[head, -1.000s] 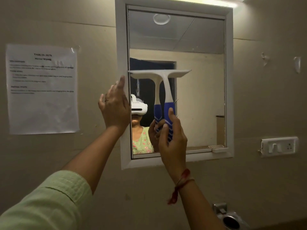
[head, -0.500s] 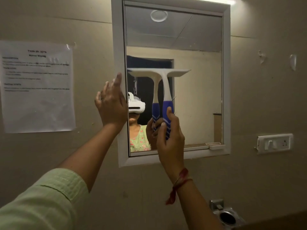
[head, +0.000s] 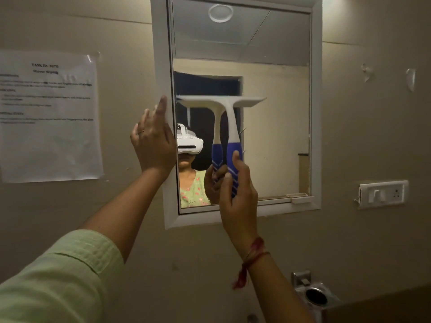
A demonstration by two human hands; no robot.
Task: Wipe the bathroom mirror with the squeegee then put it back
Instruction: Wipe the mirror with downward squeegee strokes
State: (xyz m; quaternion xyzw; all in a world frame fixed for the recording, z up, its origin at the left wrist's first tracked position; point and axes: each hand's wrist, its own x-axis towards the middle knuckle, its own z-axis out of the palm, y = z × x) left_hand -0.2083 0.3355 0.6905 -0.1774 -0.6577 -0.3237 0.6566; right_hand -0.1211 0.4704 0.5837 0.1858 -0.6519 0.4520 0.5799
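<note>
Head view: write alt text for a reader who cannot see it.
A right hand holds a white squeegee with a blue grip upright, its blade against a white-framed wall mirror. The left hand rests open on the frame's left edge. A printed paper sheet hangs left.

A glossy glass mirror [head: 275,113] is framed in smooth white plastic. The squeegee [head: 229,127] is seen in matt white plastic with a blue, ribbed-looking grip. Crinkled paper [head: 49,117] is taped to a matt painted wall [head: 373,124]. A shiny metal fitting [head: 314,294] is fixed below.
</note>
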